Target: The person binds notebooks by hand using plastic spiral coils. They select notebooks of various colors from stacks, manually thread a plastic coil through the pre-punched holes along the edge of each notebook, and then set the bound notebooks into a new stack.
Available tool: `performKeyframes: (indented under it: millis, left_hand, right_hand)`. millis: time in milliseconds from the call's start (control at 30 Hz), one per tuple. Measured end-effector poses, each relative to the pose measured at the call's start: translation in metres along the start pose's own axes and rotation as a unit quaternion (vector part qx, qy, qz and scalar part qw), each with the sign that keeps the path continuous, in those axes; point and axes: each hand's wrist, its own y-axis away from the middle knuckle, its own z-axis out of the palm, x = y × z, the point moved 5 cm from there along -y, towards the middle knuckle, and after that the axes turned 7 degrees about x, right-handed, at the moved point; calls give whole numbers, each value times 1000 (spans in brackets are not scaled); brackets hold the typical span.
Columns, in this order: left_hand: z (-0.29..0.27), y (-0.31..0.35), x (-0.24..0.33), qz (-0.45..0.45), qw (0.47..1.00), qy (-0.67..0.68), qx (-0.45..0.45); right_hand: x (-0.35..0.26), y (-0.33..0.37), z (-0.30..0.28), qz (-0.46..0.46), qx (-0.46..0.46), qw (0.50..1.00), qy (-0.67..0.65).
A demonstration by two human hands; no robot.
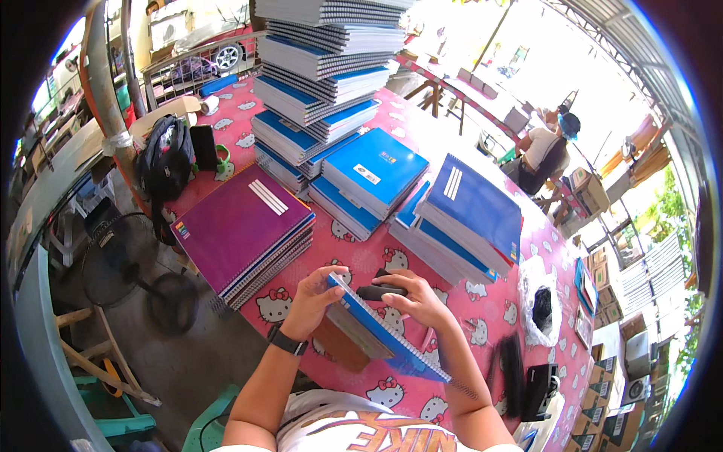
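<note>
My left hand (316,295) is closed on the upper end of a blue spiral-bound notebook (380,328). The notebook is tilted on edge, its coil running down to the right, with loose coil wire trailing at the low end. Beside the coil, my right hand (419,297) is wrapped round a black hand tool (373,291); its working end is hidden. Ahead to the left lies a stack of purple spiral notebooks (245,226). Straight ahead are blue-covered books (376,169), and to the right a stack topped by a dark blue cover (471,200).
A tall pile of spiral notebooks (324,90) rises at the far side of the pink patterned table (275,305). Right of me lie a plastic bag (538,320) and a black stapler-like device (539,392). A backpack (164,162) and a fan (124,264) stand left. Another person (548,147) sits farther off.
</note>
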Motion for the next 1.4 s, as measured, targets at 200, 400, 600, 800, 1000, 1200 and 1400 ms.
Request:
performKeyframes:
  millis: [200,400,600,800,1000,1200,1400]
  left_hand:
    - [-4,2,-8,-25,994,103,33]
    - [-4,1,-9,-18,994,102,38]
    - [-1,1,-7,-5,998,47,44]
    - [37,0,15,6,996,-75,-57]
    - [114,29,45,125,968,-149,-158]
    - [139,44,38,14,974,-51,-221]
    - [142,58,41,71,968,-97,-220]
  right_hand:
    - [-13,-9,4,-94,-5,994,48]
    - [-4,-16,10,-29,16,998,58]
    - [4,-7,22,-19,-24,998,-49]
    - [48,50,-50,-64,94,933,341]
    - [-88,109,-29,-93,192,971,112]
    - [-99,134,-18,-167,279,938,118]
    - [-115,140,-14,-259,238,905,238]
